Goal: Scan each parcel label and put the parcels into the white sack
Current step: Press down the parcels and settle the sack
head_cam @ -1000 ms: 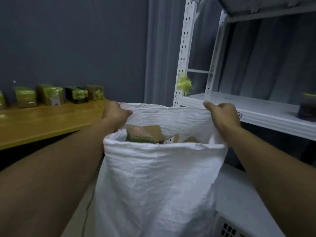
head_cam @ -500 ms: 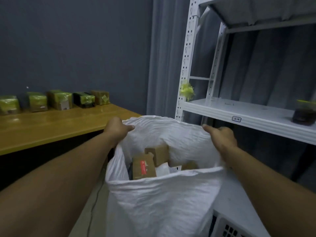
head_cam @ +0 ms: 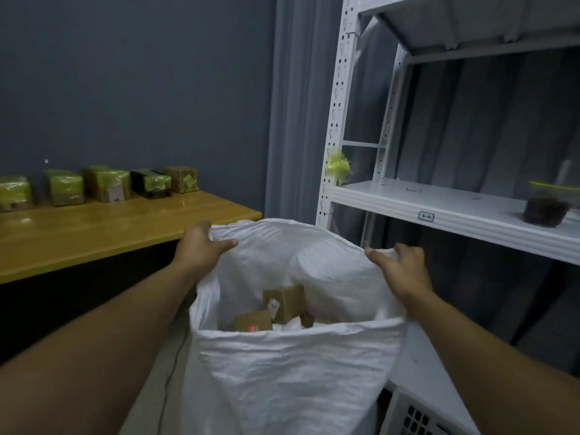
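Observation:
The white sack (head_cam: pixel 282 372) stands open in front of me. My left hand (head_cam: pixel 201 246) grips its rim on the left and my right hand (head_cam: pixel 401 268) grips the rim on the right, holding the mouth wide. Several brown cardboard parcels (head_cam: pixel 284 301) lie inside, one with a red mark (head_cam: pixel 251 327). More parcels wrapped in yellow-green tape (head_cam: pixel 106 183) stand in a row at the back of the wooden table (head_cam: pixel 110 227), against the wall to the left.
A white metal shelf rack (head_cam: pixel 439 205) stands right behind the sack, with a clear cup of dark stuff (head_cam: pixel 547 207) on it and a yellow tuft (head_cam: pixel 338 166) on its post. A white perforated crate (head_cam: pixel 417 416) sits at bottom right. Grey curtain behind.
The sack has sunk lower in view and its mouth has opened wider, showing more of the parcels inside. Both hands kept hold of the rim.

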